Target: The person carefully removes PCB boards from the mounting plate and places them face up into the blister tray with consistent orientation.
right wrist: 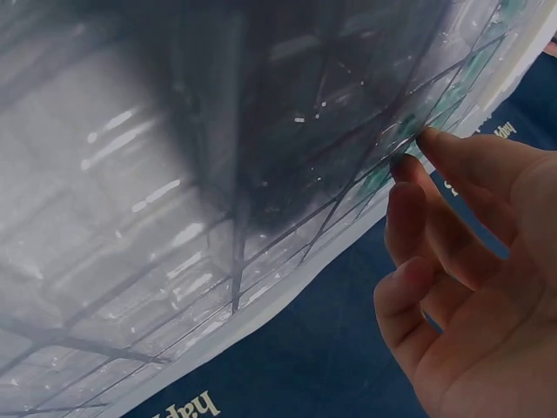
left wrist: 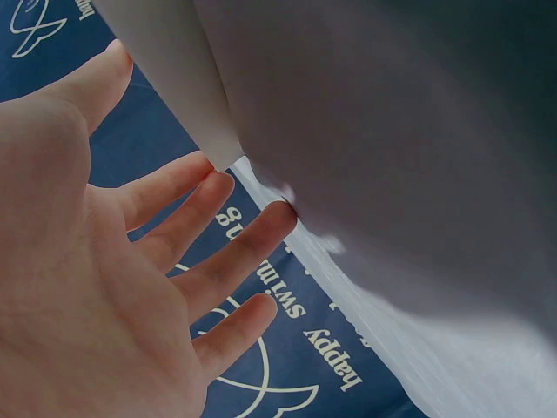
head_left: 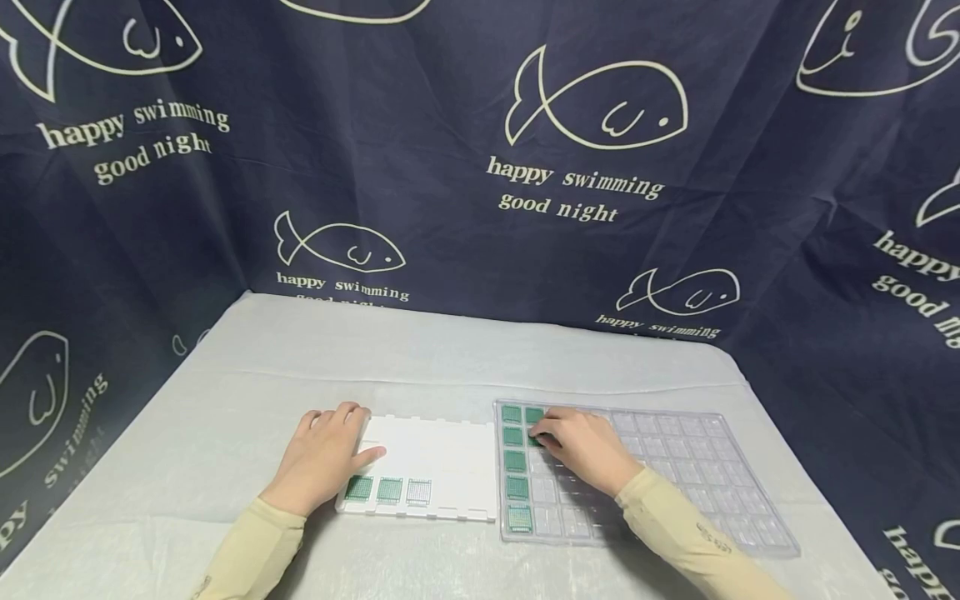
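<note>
My left hand (head_left: 324, 457) rests at the left edge of a white slotted panel (head_left: 442, 454); in the left wrist view its fingers are spread and their tips touch the edge. Along the panel's near side lie two green circuit boards (head_left: 388, 490) and a paler one (head_left: 419, 492). To the right, my right hand (head_left: 588, 446) reaches over a clear compartment tray (head_left: 765, 537). Its thumb and forefinger pinch a small green circuit board (head_left: 535, 442) in the second column, second row. The fingers partly cover that board.
The tray's left column holds several green boards (head_left: 514, 461), and another green board (head_left: 534, 414) sits at the top of the second column. Panel and tray lie side by side on a white-covered table (head_left: 375, 358). A dark blue fish-print curtain (head_left: 450, 167) surrounds it.
</note>
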Available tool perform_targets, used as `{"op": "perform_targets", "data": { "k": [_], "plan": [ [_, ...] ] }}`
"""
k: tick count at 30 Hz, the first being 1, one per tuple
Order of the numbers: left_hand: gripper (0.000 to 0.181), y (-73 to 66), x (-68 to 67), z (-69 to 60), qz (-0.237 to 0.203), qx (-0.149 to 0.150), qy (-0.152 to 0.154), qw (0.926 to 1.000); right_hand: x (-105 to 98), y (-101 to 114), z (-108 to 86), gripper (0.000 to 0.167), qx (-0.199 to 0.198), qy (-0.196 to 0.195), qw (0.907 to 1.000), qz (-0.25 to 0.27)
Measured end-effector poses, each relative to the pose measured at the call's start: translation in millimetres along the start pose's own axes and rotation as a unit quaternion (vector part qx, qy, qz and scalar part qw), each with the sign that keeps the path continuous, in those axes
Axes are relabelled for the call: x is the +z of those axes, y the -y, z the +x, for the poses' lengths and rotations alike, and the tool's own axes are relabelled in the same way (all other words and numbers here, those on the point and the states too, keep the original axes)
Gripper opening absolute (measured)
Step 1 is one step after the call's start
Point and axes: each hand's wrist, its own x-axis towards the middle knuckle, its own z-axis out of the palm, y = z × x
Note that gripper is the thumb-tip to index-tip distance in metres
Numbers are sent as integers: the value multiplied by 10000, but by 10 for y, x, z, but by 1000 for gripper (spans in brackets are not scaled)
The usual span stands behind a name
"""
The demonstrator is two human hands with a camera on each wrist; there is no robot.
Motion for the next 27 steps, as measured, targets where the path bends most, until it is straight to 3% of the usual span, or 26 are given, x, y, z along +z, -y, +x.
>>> {"op": "perform_targets", "data": {
  "k": [20,27],
  "plan": [
    [56,-3,-15,-8,-1,-25,-9,10000,7,17,1,16,34,19,9999,139],
    [57,10,-12,-10,23,-23,8,10000,-44,111,30,13,87,-156,9998,57]
  ]
}}
